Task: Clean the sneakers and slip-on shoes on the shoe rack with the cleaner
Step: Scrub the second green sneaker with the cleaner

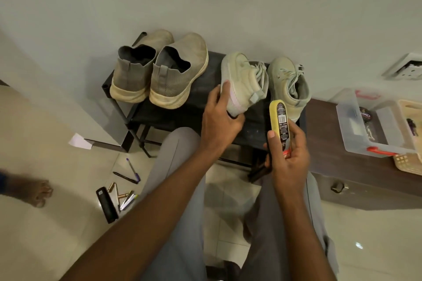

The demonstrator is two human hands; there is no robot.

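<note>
On the top shelf of the dark shoe rack (205, 107), against the wall, stand two pairs: grey slip-on shoes (159, 70) at the left with yellowed soles, and pale green sneakers to the right. In the head view — the only one — the left hand (220, 121) has the left sneaker (244, 80) by its heel end, thumb pressed on the sole edge and the other fingers curled under the heel, so the shoe is tipped onto its side with the sole toward the slip-ons. The right sneaker (287, 82) sits upright just beside it, laces loose. The right hand (287, 155) is wrapped round the lower half of the cleaner (279, 125), a slim dark bottle with a yellow sponge head pointing up toward the sneakers; thumb and fingers are closed on its body.

The sneaker looks light and soft — a fabric upper that would dent under pressure, with a stiffer rubber sole. My guess is the heel and sole rim are the best places to hold, since the upper would collapse and the laces give no purchase. The bottle seems smooth plastic, probably squeezable, so a firm mid-body hold suits it while the sponge is pressed to the fabric. A wet upper may turn slippery.
</note>
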